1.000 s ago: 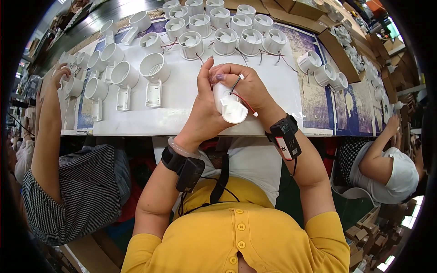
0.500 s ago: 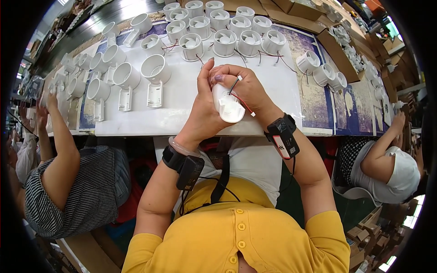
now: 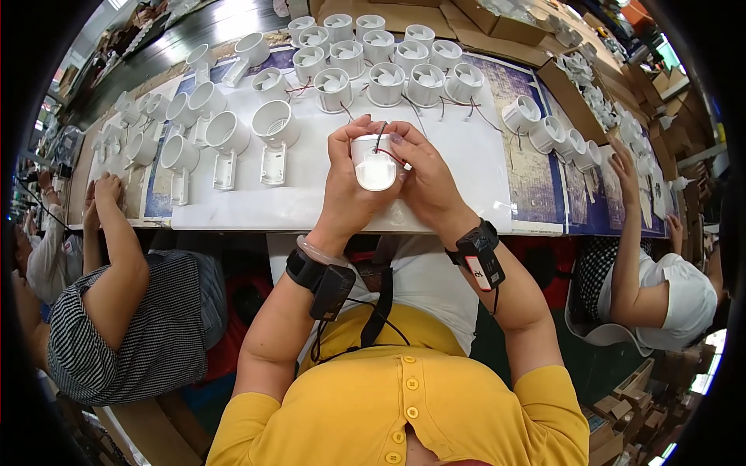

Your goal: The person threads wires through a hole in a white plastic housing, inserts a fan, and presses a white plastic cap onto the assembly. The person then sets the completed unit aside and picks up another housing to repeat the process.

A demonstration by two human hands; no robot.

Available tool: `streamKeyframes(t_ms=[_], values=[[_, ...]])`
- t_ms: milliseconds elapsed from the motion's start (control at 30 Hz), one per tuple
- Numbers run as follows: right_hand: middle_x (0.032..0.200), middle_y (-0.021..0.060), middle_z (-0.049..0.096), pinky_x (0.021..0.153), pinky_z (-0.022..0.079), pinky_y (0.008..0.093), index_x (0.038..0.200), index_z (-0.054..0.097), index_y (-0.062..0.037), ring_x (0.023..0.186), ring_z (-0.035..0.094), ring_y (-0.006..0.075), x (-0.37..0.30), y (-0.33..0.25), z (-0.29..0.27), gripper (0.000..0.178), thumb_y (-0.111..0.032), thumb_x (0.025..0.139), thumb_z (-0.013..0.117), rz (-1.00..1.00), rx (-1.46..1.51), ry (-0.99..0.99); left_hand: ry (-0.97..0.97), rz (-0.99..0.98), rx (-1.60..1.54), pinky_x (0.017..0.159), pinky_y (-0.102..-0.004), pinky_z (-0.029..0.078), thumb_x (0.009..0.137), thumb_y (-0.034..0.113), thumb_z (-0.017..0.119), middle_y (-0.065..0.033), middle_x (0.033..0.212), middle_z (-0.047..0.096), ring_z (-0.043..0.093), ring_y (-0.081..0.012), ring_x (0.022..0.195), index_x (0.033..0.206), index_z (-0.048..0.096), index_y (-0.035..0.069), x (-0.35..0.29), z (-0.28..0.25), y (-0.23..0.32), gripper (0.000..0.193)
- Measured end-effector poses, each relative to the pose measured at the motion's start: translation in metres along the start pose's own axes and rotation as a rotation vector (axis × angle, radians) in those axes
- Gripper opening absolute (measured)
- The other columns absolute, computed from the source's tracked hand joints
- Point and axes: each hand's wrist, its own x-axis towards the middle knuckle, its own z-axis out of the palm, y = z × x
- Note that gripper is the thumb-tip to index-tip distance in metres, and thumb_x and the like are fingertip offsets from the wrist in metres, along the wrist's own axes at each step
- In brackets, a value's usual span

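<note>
Both my hands hold one white cylindrical lamp housing (image 3: 375,165) above the near edge of the white work table (image 3: 311,206). My left hand (image 3: 346,186) wraps its left side and my right hand (image 3: 423,175) covers its right side, fingertips at a thin red and black wire on top. Just left of my hands stand finished white housings on flat brackets (image 3: 273,136). A group of several bare housings with wires (image 3: 388,66) sits at the far side of the table.
A person in a striped top (image 3: 116,311) sits at my left with a hand on the table. Another person in white (image 3: 660,287) reaches in at my right, near more housings (image 3: 548,132). Cardboard boxes (image 3: 544,31) line the far right.
The housing has turned in my hands and come closer to the table's near edge. The person at my left has lowered an arm onto the table.
</note>
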Motion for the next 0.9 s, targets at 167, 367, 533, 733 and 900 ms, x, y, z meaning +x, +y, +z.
streamKeyframes(t_ms=[167, 367, 533, 733, 900], values=[[0.106, 0.0027, 0.057, 0.089, 0.044, 0.0258, 0.113, 0.053, -0.0077, 0.098, 0.055, 0.0105, -0.004, 0.010, 0.005, 0.019, -0.020, 0.098, 0.049, -0.094, 0.011, 0.009, 0.007, 0.019, -0.123, 0.103, -0.0364, 0.039, 0.070, 0.004, 0.077, -0.0195, 0.134, 0.037, 0.043, -0.0283, 0.125, 0.119, 0.031, 0.005, -0.003, 0.004, -0.002, 0.067], [0.108, 0.0036, 0.058, 0.090, 0.046, 0.0262, 0.114, 0.052, -0.0070, 0.100, 0.056, 0.0112, 0.002, 0.004, 0.000, 0.021, -0.021, 0.099, 0.049, -0.109, 0.051, 0.015, -0.047, -0.026, -0.184, 0.107, -0.0361, 0.034, 0.075, 0.007, 0.073, -0.0187, 0.137, 0.036, 0.039, -0.0267, 0.129, 0.125, 0.031, 0.005, 0.001, 0.003, 0.007, 0.065], [0.106, 0.0020, 0.057, 0.086, 0.046, 0.0234, 0.113, 0.052, -0.0060, 0.098, 0.056, 0.0089, 0.004, 0.012, 0.001, 0.021, -0.020, 0.100, 0.046, -0.190, 0.041, 0.059, 0.002, -0.278, -0.977, 0.109, -0.0357, 0.031, 0.091, 0.012, 0.056, -0.0127, 0.140, 0.036, 0.038, -0.0226, 0.129, 0.127, 0.037, 0.005, -0.003, 0.001, 0.016, 0.041], [0.108, 0.0055, 0.059, 0.087, 0.049, 0.0268, 0.113, 0.052, -0.0054, 0.098, 0.059, 0.0130, -0.001, 0.016, -0.004, 0.022, -0.021, 0.098, 0.051, -0.256, -0.014, 0.060, 0.026, -0.158, -0.809, 0.109, -0.0346, 0.032, 0.100, 0.013, 0.041, -0.0097, 0.139, 0.038, 0.040, -0.0198, 0.128, 0.123, 0.044, 0.006, -0.009, 0.016, 0.011, 0.024], [0.102, 0.0042, 0.060, 0.083, 0.049, 0.0262, 0.108, 0.053, -0.0053, 0.093, 0.060, 0.0120, -0.003, 0.015, -0.003, 0.020, -0.022, 0.098, 0.050, -0.292, -0.063, 0.120, 0.023, -0.138, -0.819, 0.107, -0.0334, 0.033, 0.101, 0.013, 0.041, -0.0096, 0.136, 0.042, 0.042, -0.0186, 0.125, 0.120, 0.046, 0.007, -0.010, 0.021, 0.011, 0.022]])
